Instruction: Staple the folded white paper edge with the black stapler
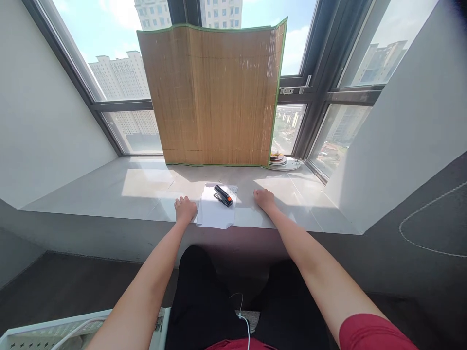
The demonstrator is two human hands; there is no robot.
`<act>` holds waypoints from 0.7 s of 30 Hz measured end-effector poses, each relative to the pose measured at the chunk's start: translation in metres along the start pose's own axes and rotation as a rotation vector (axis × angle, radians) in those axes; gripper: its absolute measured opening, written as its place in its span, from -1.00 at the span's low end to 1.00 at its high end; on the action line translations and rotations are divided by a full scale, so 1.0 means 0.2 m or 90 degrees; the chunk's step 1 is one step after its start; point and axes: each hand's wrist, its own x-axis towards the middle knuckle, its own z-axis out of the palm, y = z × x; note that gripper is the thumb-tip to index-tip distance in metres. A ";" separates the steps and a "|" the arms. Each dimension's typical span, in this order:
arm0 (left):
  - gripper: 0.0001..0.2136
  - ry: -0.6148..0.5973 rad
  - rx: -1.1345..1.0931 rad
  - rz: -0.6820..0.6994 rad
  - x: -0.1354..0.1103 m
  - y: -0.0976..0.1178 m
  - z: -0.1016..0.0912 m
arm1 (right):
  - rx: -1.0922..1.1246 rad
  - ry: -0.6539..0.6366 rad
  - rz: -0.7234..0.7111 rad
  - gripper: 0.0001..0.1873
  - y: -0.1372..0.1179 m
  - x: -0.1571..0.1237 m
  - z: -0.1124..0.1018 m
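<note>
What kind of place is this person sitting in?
Probably a room high up in an apartment building: a wide tiled windowsill serves as a desk, big dark-framed windows meet at a corner, and tall buildings stand outside.

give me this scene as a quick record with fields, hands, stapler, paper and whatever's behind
left hand: on the windowsill, close beside the papers' left edge
right hand: on the windowsill, right of the papers, apart from them
stapler: black with an orange part, lying on the papers
papers: white, on the windowsill between the hands
behind: slatted mat with green edging, upright before the window
beside mat: stacked plate-like items
</note>
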 end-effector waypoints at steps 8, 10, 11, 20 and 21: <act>-0.43 0.003 -0.002 0.000 -0.01 0.01 -0.02 | 0.198 -0.032 -0.257 -0.40 -0.50 -0.07 0.25; -0.43 -0.001 -0.011 0.000 -0.02 0.00 -0.03 | 0.170 -0.057 -0.236 -0.37 -0.51 -0.07 0.27; -0.42 -0.005 -0.015 -0.001 -0.02 0.00 -0.03 | 0.157 -0.063 -0.226 -0.40 -0.49 -0.06 0.27; -0.51 0.024 -0.012 0.009 -0.02 0.01 -0.02 | 0.158 0.015 -0.178 -0.51 -0.03 -0.11 0.16; -0.52 0.029 -0.012 0.011 -0.02 0.01 -0.02 | 0.170 0.028 -0.159 -0.51 0.01 -0.13 0.16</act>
